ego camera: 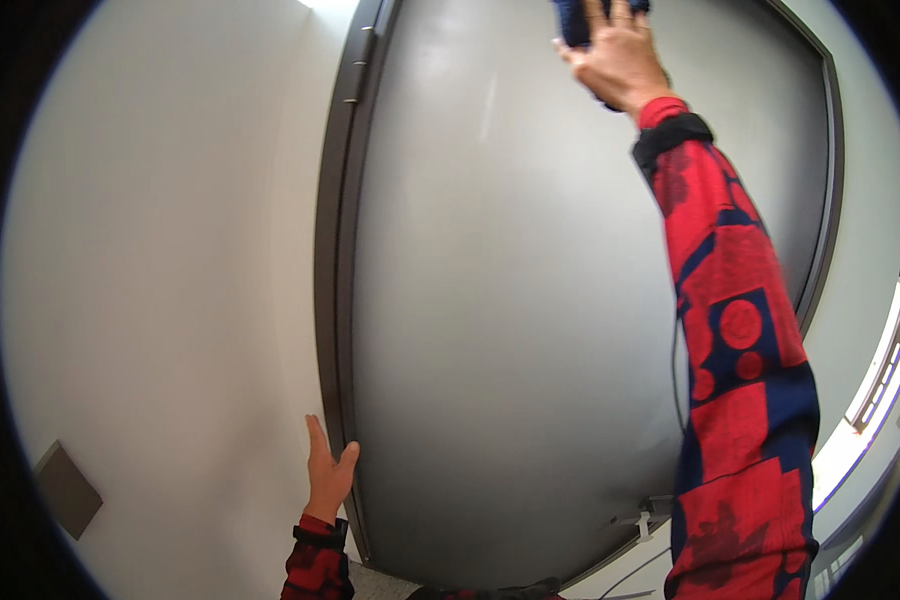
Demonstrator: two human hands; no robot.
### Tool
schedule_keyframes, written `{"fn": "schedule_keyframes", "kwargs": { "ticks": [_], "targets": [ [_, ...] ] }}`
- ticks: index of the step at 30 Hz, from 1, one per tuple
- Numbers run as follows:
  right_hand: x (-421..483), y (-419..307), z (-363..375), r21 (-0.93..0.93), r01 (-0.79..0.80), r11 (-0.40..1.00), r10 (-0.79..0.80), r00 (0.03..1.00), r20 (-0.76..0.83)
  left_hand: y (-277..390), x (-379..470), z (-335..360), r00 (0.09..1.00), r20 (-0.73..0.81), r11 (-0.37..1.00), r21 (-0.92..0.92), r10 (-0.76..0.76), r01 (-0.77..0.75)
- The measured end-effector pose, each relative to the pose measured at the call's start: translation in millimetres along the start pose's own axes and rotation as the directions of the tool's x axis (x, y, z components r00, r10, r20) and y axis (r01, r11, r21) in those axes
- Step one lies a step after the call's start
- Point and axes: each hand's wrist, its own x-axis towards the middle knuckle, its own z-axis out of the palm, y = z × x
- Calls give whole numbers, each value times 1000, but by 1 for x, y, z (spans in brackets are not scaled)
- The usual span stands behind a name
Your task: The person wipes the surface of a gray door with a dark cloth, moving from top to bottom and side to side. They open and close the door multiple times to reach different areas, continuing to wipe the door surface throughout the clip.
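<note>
A grey door panel (495,300) in a dark frame (337,262) stretches before me. My right hand (619,60) reaches up near the top edge of the view and presses a dark blue cloth (574,22) against the upper part of the panel. Part of the cloth lies beyond the picture's edge. Lower down on the left, my left hand (331,472) is beside the dark frame with its fingers apart, and it holds nothing. Whether its palm touches the frame I cannot tell. Both sleeves are red and dark blue with black bands at the wrists.
A hinge (360,64) sits on the upper left frame. A handle (645,517) with something white on it juts from the door low on the right. Pale wall (157,262) flanks the left side, with a dark square plate (69,489). A thin cable hangs by my right sleeve.
</note>
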Motion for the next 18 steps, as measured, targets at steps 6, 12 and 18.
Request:
{"fn": "schedule_keyframes", "kwargs": {
  "ticks": [6,12,18],
  "targets": [
    [-71,-105,-108,216,117,969,-107,992,-60,64,-122,-38,992,125,1000,10,24,-26],
    [-249,-138,-288,481,126,868,-104,992,-73,145,-299,-40,991,128,998,35,43,-48],
    [-344,-24,-450,485,140,863,-93,988,-121,226,-451,-27,992,130,982,184,6,-30]
  ]
}}
